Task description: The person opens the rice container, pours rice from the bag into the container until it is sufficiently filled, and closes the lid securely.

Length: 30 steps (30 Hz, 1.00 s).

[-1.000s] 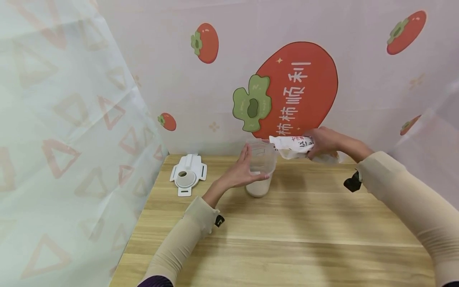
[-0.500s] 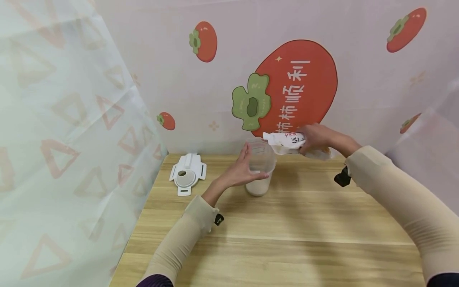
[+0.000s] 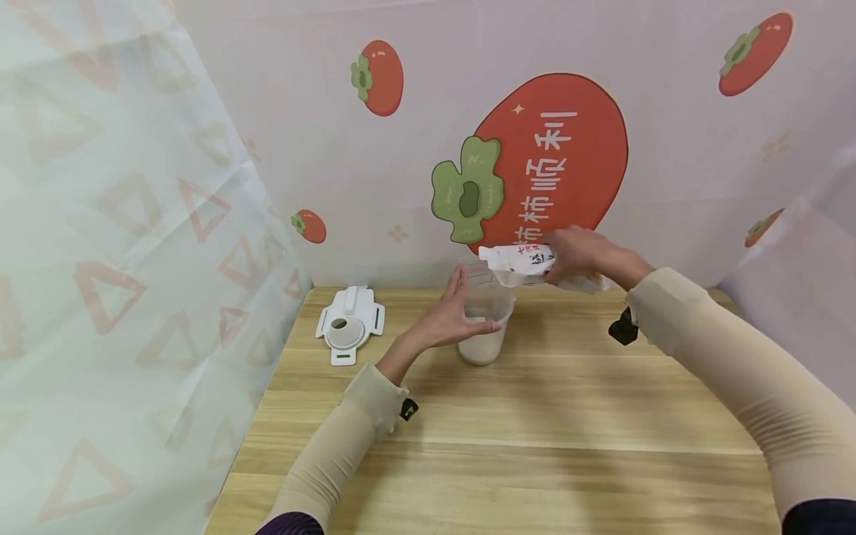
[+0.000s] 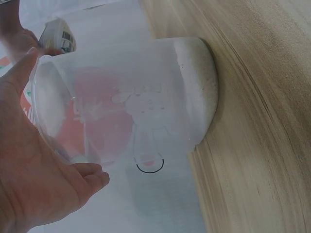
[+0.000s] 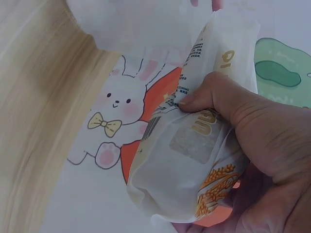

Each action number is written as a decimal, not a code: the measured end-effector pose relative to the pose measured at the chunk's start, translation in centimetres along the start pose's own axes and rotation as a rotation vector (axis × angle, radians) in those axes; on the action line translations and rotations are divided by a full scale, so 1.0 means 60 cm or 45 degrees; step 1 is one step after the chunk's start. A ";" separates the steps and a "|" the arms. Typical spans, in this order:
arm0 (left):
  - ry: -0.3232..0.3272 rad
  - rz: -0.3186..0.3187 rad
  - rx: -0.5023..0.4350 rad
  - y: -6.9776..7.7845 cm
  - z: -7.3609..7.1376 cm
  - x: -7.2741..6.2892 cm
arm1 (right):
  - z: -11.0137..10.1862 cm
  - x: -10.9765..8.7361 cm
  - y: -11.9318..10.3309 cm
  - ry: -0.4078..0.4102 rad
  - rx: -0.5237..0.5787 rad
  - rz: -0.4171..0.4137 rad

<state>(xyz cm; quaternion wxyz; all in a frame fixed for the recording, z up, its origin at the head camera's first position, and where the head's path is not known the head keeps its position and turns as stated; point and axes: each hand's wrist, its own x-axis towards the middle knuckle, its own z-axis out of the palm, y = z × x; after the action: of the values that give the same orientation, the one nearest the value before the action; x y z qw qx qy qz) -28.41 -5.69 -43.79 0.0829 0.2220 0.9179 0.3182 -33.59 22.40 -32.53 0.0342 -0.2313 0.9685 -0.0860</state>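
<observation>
A tall clear plastic container [image 3: 496, 301] stands upright on the wooden table, with a whitish layer in its bottom [image 4: 197, 87]. My left hand [image 3: 444, 323] holds it near the rim, fingers and thumb spread around opposite sides. In my right hand [image 3: 580, 256] is a white bag of rice [image 3: 518, 266], tilted sideways with its mouth end over the container's rim. The right wrist view shows the thumb pressed on the bag's printed face, above a small window [image 5: 194, 145] and golden grain ears [image 5: 216, 191]. Its mouth end is partly cut off there.
A white plastic lid [image 3: 351, 323] with side clips and a round opening lies at the table's back left. Behind the table [image 3: 508, 446] hangs a pale wall cloth [image 3: 321, 148] printed with persimmons; another sheet [image 3: 134, 260] borders the left side.
My right hand has moved left with the bag, bringing its mouth end from beside the container's rim to over it. My left hand and the container have stayed put.
</observation>
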 end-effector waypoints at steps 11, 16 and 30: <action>0.012 0.002 0.026 0.003 0.004 -0.001 | 0.005 0.007 -0.016 0.049 -0.035 0.086; 0.013 0.004 0.021 0.004 0.002 -0.001 | 0.006 0.012 -0.023 0.057 -0.089 0.119; 0.029 0.015 0.000 0.001 0.001 0.000 | 0.009 0.019 -0.040 0.115 -0.205 0.121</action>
<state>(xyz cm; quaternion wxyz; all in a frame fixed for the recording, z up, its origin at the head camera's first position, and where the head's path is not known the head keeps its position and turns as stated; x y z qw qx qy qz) -28.38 -5.59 -43.78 0.0707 0.2238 0.9175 0.3210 -33.49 19.69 -32.67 -0.0242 -0.1830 0.9827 -0.0166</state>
